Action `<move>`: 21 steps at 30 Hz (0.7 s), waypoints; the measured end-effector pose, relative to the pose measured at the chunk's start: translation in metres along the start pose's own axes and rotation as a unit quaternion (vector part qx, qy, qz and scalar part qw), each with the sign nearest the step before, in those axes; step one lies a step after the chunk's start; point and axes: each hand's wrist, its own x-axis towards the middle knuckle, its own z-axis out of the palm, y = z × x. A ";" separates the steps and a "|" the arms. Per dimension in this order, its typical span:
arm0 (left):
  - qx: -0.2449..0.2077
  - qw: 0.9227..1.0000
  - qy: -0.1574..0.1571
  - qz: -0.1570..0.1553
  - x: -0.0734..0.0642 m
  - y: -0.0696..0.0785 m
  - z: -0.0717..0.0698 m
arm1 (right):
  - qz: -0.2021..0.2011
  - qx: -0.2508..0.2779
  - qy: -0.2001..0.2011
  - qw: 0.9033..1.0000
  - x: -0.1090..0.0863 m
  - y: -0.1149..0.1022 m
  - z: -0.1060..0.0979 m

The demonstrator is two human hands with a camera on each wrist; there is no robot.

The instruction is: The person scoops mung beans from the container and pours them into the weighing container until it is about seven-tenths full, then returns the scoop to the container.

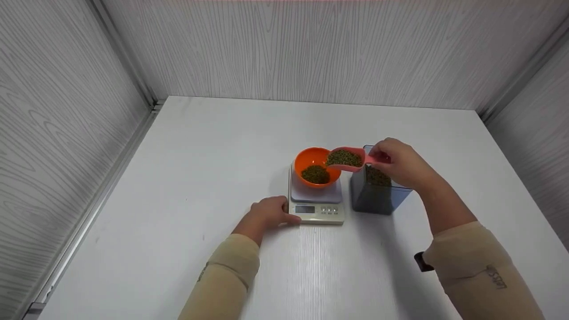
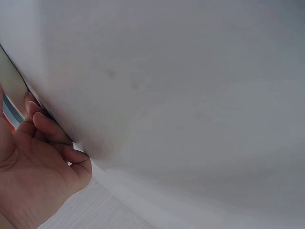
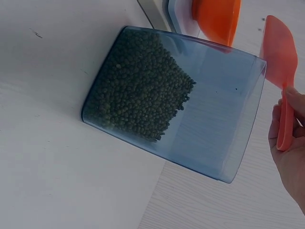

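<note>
My right hand (image 1: 400,164) pinches the handle of a pink scoop (image 1: 353,169) heaped with small green beans (image 1: 344,158). The scoop's lip hangs over the right rim of an orange bowl (image 1: 303,160), which has more green beans (image 1: 315,174) in its bottom. That bowl stands on a white kitchen scale (image 1: 318,218). My left hand (image 1: 271,211) holds the scale's front left corner, thumb along the front edge and fingers curled at the side. Below the right hand stands a clear bluish container (image 3: 214,109), partly filled with green beans (image 3: 138,86).
A white table (image 1: 213,155) carries everything. Wood-grain panels (image 1: 311,53) rise behind it and at both sides. The container stands close to the scale's right side.
</note>
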 end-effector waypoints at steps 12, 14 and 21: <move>-0.003 1.000 0.002 -0.004 -0.003 0.001 -0.001 | -0.014 -0.024 -0.005 1.000 0.001 -0.003 -0.004; -0.006 1.000 0.002 -0.006 -0.003 0.002 -0.001 | -0.016 -0.029 -0.003 0.999 0.002 -0.003 -0.003; -0.007 1.000 -0.004 -0.009 -0.001 0.000 0.000 | -0.012 -0.050 -0.007 0.999 0.004 -0.003 -0.002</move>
